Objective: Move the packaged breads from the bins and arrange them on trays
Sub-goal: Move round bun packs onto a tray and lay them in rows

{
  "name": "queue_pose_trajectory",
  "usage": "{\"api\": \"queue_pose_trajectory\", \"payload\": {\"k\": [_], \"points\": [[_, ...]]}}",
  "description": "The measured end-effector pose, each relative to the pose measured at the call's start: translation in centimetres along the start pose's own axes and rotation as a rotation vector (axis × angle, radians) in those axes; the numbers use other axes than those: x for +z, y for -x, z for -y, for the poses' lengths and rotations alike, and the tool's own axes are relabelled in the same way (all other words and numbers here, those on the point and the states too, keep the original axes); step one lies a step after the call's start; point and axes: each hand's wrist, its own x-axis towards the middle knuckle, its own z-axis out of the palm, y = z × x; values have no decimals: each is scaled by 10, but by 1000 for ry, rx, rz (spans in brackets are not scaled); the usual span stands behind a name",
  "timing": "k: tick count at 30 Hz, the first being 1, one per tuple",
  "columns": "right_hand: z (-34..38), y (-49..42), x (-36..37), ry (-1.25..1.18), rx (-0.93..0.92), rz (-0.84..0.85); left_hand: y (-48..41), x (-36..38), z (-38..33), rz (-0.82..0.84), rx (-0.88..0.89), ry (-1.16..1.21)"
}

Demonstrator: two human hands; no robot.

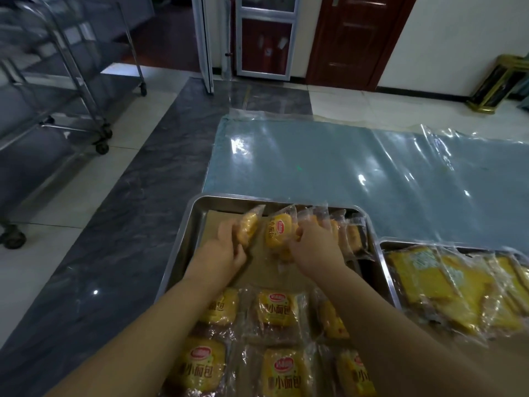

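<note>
A steel tray point(183, 247) lined with brown paper lies in front of me on the floor. My left hand point(226, 247) grips a clear-wrapped yellow bread point(248, 227) near the tray's far end. Beside it, my right hand point(313, 247) grips another packaged bread point(277, 233) with a red logo. Several more packaged breads point(343, 229) stand on edge in a row along the far right of the tray. Rows of flat packaged breads point(276, 309) fill the tray's near half.
A second steel tray point(385, 253) at the right holds larger yellow packets point(458, 287). A blue mat under clear plastic point(357, 173) spreads beyond the trays. Wheeled metal racks point(71, 90) stand at the left. Doors point(352, 38) and a white wall close the back.
</note>
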Motion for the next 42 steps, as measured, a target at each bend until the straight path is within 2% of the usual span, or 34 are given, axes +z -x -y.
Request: {"api": "queue_pose_trajectory", "payload": {"k": [5,10,17,27,31,34,38,42], "points": [[-2,1,6,-82,28,-16,7,-22,8,-166,-99,179],[-5,9,12,-185,14,-74,13,-28,17,-166,-223,333],[-4,11,9,-272,-9,-75,18,-30,22,-104,-277,299],[-4,14,8,-289,-17,-71,19,-23,17,-99,-249,252],[-6,14,6,-302,-12,-22,10,-31,12,-155,-251,441],[-8,14,5,-288,-11,-21,-1,-40,5,-137,-198,470],[-13,12,4,-301,-12,-49,-16,-47,-4,-74,-92,371],[-17,8,1,-334,-10,-105,-27,-49,-7,-16,-59,346]]}}
